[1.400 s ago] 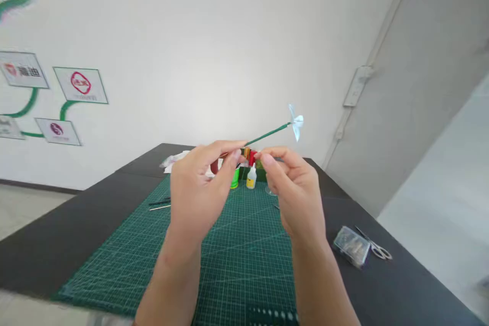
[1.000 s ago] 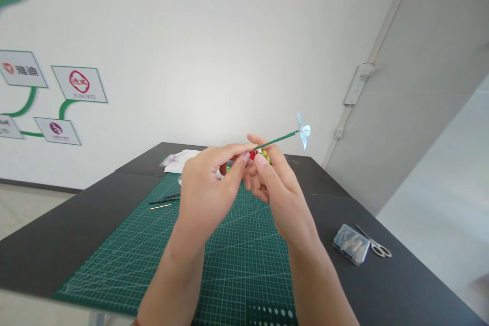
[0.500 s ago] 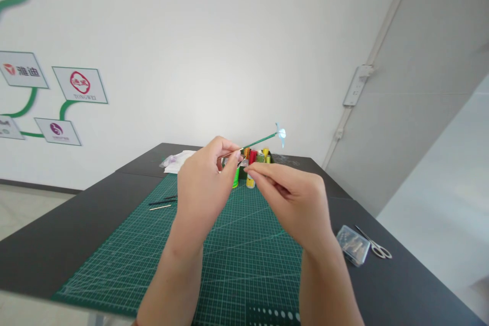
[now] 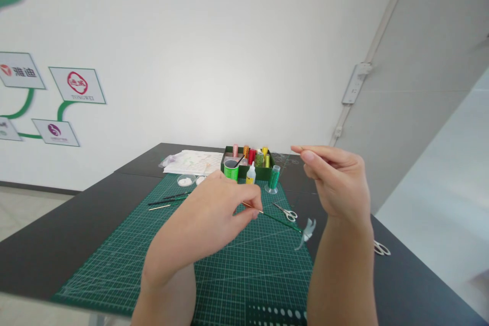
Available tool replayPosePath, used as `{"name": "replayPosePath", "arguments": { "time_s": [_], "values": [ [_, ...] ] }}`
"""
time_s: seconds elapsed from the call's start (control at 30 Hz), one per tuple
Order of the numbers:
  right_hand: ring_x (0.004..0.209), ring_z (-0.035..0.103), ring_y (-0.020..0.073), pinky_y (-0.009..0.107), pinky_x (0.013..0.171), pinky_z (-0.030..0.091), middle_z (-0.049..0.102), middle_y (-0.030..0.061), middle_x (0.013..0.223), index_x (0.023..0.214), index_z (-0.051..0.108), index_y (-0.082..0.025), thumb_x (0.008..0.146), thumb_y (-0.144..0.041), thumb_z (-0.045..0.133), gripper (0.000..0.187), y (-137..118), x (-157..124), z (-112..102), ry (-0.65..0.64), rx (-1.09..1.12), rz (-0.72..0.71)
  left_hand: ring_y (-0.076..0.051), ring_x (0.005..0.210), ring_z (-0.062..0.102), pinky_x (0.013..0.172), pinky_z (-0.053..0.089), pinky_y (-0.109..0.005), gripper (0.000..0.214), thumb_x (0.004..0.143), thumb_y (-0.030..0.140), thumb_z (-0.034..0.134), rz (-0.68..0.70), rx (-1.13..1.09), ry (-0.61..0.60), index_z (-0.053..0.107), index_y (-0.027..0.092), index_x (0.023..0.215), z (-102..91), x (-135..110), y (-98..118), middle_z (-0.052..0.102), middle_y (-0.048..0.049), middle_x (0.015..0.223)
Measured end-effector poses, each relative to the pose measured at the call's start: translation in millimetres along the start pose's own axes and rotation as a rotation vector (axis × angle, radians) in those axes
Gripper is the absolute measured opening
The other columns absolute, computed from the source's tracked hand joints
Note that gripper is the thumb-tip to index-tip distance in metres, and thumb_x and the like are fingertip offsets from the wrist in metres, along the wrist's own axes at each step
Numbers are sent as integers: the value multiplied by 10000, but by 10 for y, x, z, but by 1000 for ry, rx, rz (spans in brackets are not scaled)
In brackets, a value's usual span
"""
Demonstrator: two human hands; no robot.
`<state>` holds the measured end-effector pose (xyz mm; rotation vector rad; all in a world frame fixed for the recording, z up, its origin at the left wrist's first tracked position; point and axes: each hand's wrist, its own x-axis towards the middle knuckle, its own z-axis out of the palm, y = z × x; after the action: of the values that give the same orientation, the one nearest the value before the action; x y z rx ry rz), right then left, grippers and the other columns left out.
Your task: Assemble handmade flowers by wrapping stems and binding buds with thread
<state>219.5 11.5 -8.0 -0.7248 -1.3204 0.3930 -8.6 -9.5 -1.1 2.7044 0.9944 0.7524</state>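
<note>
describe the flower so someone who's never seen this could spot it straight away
On the black table lies a green gridded mat, and the left hand is above it. From that hand a thin green stem slants down to the right, with the flower at its far end. Its pale, spread petals set it apart from the white-handled scissors lying by the mat's right edge.

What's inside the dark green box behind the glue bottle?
Thread spools in pink, orange, red, green and yellow stand in the box. Its floor is hidden, partly by the green can and glue bottle.
</note>
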Motion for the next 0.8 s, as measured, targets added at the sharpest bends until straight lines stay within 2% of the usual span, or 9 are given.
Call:
{"name": "replayPosePath", "arguments": {
  "time_s": [0.1,0.23,0.33,0.43,0.53,0.63,0.7,0.8],
  "values": [
    [642,672,168,295,566,546,713,13,614,839,842,-257,780,-261,778,87,40,41,30,18,-82,13,-124,677,578,872,413,-319,160,927,205,596,23,-4,37,682,265,807,-21,-25,52,687,86,695],
    [734,707,190,323,635,579,776,30,729,876,841,-258,799,-291,766,112,141,93,77,-36,-158,71,-137,667,582,748,441,-302,156,915,236,621,-8,-39,142,687,269,778,-47,-53,105,691,64,699],
    [804,717,200,346,707,583,806,53,849,885,841,-252,810,-332,764,134,249,123,81,-154,-196,103,-152,653,580,662,450,-298,167,913,270,621,-37,-69,267,697,275,764,-63,-69,123,700,37,703],
    [770,705,196,332,668,562,805,78,869,884,842,-220,816,-357,760,173,292,115,76,-322,-258,134,-163,664,594,649,483,-301,164,908,298,622,-58,-102,421,714,271,775,-74,-59,124,725,7,733],
    [664,652,150,278,578,505,788,52,798,879,841,-216,837,-341,741,165,242,74,80,-505,-310,155,-166,686,614,666,507,-305,129,900,301,644,-99,-101,584,741,272,820,-63,-6,104,743,-5,765],
    [585,589,118,255,541,459,755,12,700,857,838,-225,856,-328,717,159,149,35,80,-646,-339,198,-160,673,621,698,535,-322,131,905,319,656,-120,-96,732,774,288,952,-25,79,59,771,-13,851],
    [611,598,119,258,575,471,765,15,738,865,837,-228,851,-337,726,157,92,25,67,-736,-299,222,-162,687,632,738,553,-339,178,912,336,656,-113,-107,789,781,302,1034,6,133,19,784,-13,892],
    [577,549,110,246,550,440,721,7,677,882,828,-210,854,-375,729,195,68,43,33,-850,-219,230,-164,702,647,754,567,-343,177,920,332,644,-111,-177,810,801,305,996,41,189,-36,792,-5,866]
  ]
}}
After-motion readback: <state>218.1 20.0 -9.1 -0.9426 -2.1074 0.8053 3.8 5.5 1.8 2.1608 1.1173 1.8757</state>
